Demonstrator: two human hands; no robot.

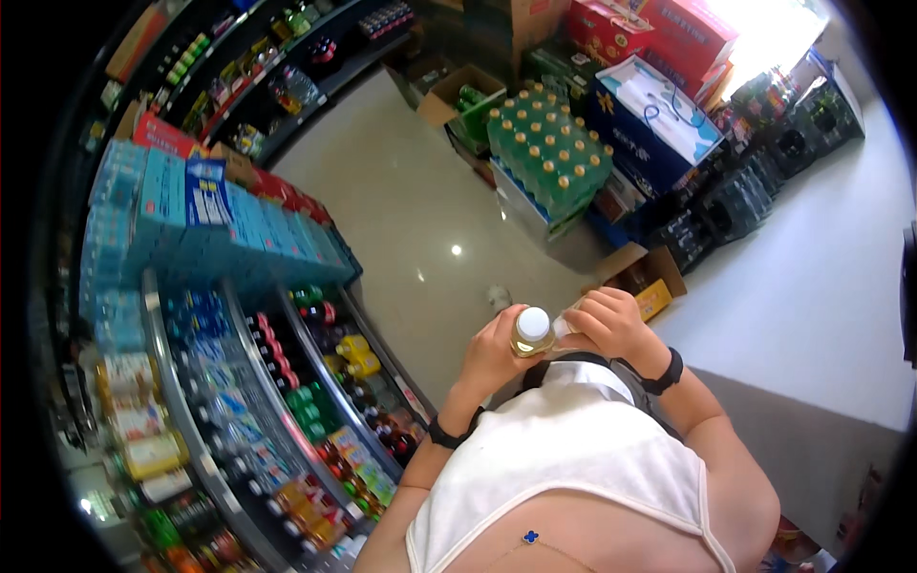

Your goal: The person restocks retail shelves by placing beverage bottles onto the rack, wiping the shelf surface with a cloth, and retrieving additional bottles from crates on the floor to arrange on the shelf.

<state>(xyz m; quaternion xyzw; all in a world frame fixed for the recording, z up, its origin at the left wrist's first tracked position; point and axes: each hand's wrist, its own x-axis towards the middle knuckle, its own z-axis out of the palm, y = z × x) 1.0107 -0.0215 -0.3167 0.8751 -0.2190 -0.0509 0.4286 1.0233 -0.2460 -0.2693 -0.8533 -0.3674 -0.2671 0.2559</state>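
Note:
In the head view, a bottle with a white cap [533, 325] and pale yellowish contents stands upright in front of my chest. My left hand [494, 351] is closed around its side. Just right of the bottle, my right hand [604, 322] has curled fingers around something whitish and translucent [566, 328], perhaps a cloth or thin wrap; its exact kind cannot be told. This item lies close against the bottle, and whether they touch is unclear. Black bands sit on both wrists.
At left, shelves hold drink bottles [358, 356] beside stacked light-blue packs [272, 233]. Ahead right are a shrink-wrapped pack of green bottles [551, 147], a dark-blue gift box [630, 132] and red cartons [680, 36]. An open cardboard box [666, 271] stands beyond my right hand on the tiled floor [401, 215].

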